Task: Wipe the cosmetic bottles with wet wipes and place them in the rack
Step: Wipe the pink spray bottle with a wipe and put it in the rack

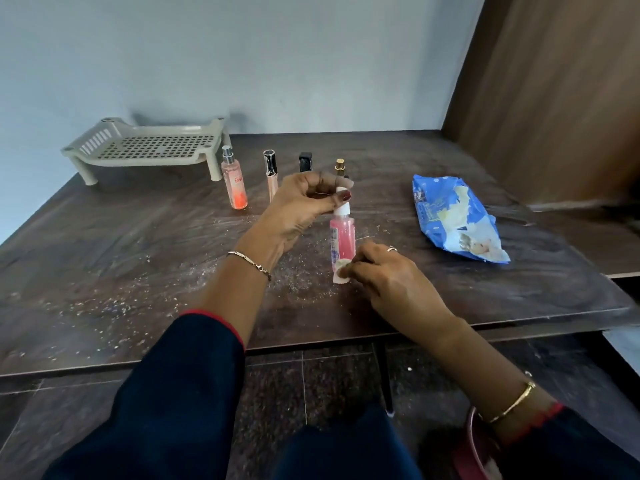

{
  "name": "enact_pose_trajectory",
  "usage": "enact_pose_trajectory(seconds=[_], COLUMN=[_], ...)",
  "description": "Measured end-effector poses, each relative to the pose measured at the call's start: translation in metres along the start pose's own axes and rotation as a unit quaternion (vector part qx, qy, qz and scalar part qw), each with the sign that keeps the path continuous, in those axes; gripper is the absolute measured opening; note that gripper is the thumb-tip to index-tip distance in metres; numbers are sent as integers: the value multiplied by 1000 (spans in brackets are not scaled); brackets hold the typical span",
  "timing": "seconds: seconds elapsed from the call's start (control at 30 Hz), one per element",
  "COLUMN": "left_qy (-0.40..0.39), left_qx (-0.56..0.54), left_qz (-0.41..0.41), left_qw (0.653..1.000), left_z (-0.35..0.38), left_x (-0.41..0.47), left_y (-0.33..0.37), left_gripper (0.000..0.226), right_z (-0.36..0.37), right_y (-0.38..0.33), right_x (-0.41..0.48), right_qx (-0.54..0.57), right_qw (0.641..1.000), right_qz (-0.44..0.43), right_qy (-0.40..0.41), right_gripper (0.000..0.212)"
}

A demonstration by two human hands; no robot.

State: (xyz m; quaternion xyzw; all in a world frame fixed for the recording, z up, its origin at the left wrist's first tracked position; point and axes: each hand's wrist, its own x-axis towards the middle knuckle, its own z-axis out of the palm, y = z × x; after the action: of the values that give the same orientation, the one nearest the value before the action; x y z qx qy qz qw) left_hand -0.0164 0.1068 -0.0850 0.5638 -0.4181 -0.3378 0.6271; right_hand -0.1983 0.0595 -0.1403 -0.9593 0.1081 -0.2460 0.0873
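Black bottle (pixel 305 161), gold-capped bottle (pixel 340 166) half behind left hand (pixel 301 206) atop pink bottle (pixel 343 237)

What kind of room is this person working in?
Probably a plain room at home: a dusty dark wood table against a bare pale wall, a tiled floor, a small plastic rack and a wipes pack.

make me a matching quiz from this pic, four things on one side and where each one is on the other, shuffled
Things:
1. beige slotted plastic rack
2. blue crinkled wet wipe packet
3. pink liquid bottle with white cap
4. small white wipe wad

Places:
A. pinched in the right hand
B. back left corner of the dark wooden table
C. held by its cap in the left hand
D. lying on the table's right side

Pairs: 1-B, 2-D, 3-C, 4-A
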Motion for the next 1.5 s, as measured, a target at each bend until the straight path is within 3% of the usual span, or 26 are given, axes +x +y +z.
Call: enact_pose_trajectory(seconds=[0.17,0.3,0.37,0.67,1.13,1.23,1.37,1.5], left_qy=[36,60,70,72,53,47,47,53], left_qx=[3,5,4,-5,16,45,63,72], left_qz=[7,-12,-19,-33,-31,-21,1,11], left_qw=[999,998,997,997,998,998,997,996], left_z=[-1,-3,-4,-6,1,5,9,13], left_x=[-13,-19,-19,-13,-13,-15,-20,-20], left_y=[6,11,12,11,14,15,15,15], left_gripper=[20,21,23,20,24,20,15,15], right_z=[-9,-21,-25,1,4,-2,-17,-13], right_y=[-2,-2,-6,-17,-23,-22,-23,-19], right_x=[-7,8,22,34,5,17,37,29], right_qx=[37,46,38,-42,-33,-57,-89,-111], right_qw=[999,985,980,993,997,994,984,982], right_qz=[21,58,52,-4,30,33,30,3], right_qy=[4,154,188,114,64,90,154,155], right_gripper=[22,24,21,21,21,27,15,19])
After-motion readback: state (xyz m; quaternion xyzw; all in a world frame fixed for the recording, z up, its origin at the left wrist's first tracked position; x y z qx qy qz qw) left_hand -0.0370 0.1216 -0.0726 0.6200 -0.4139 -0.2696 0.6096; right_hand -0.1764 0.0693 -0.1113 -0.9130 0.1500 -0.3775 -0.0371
